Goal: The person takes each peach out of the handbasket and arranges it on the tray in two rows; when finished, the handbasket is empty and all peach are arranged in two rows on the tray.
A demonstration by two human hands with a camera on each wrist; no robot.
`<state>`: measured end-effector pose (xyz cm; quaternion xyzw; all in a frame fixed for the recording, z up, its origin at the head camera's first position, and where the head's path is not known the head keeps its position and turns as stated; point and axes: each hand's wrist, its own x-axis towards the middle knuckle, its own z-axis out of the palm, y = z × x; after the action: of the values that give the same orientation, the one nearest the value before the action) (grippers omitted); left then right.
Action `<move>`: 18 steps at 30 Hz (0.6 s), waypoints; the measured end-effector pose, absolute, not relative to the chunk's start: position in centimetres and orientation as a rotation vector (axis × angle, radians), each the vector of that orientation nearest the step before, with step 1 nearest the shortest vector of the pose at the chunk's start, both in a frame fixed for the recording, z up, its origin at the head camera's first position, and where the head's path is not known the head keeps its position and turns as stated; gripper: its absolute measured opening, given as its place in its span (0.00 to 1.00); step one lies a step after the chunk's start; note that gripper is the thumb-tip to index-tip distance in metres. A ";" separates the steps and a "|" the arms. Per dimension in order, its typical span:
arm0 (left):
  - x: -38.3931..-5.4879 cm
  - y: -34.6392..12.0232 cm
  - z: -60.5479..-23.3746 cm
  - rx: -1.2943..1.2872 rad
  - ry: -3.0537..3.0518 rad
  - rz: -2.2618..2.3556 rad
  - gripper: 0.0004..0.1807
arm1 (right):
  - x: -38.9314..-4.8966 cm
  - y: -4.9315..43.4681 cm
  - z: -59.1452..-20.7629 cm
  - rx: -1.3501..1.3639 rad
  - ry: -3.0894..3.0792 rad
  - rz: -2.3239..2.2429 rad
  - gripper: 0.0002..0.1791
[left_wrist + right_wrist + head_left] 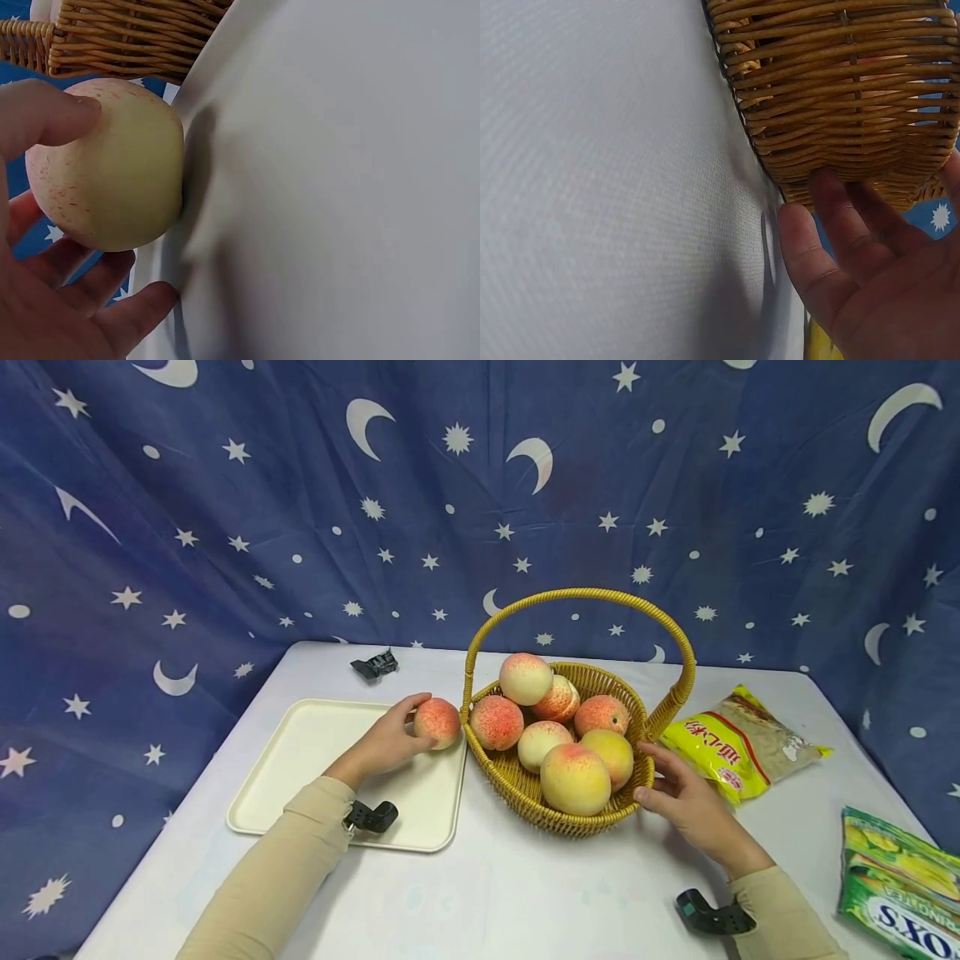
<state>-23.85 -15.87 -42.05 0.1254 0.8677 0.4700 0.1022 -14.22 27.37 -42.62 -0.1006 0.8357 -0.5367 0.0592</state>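
Note:
A peach (437, 723), red-blushed above and pale yellow below, is in my left hand (386, 739). The left wrist view shows the thumb on one side of this peach (120, 169) and the fingers (139, 311) around the other. It is over the right part of a cream tray (322, 760), close to the surface. To the right stands a yellow wicker basket (525, 806) holding several peaches (576, 778). My right hand (693, 806) is at the basket's right side, its fairly straight fingers (847, 225) against the wicker wall (840, 112).
A yellow and clear food bag (742, 743) lies right of the basket, beneath its tall handle (577, 593). A green packet (900, 885) is at the right table edge. A small black object (375, 664) sits behind the tray. A blue star-patterned curtain (420, 485) hangs behind.

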 end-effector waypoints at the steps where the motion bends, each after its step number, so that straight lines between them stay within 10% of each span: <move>1: -23.8 -15.8 -42.1 0.375 2.563 1.387 0.44 | -14.2 27.4 -42.6 -0.304 2.532 -1.623 0.37; 18: -24.0 -15.3 -42.7 0.329 2.562 1.408 0.48 | -14.2 27.4 -42.5 -0.293 2.527 -1.624 0.37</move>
<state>-23.96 -15.32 -42.72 0.1113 0.8665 0.4763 0.0997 -14.24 27.42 -42.51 -0.0969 0.8357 -0.5370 0.0615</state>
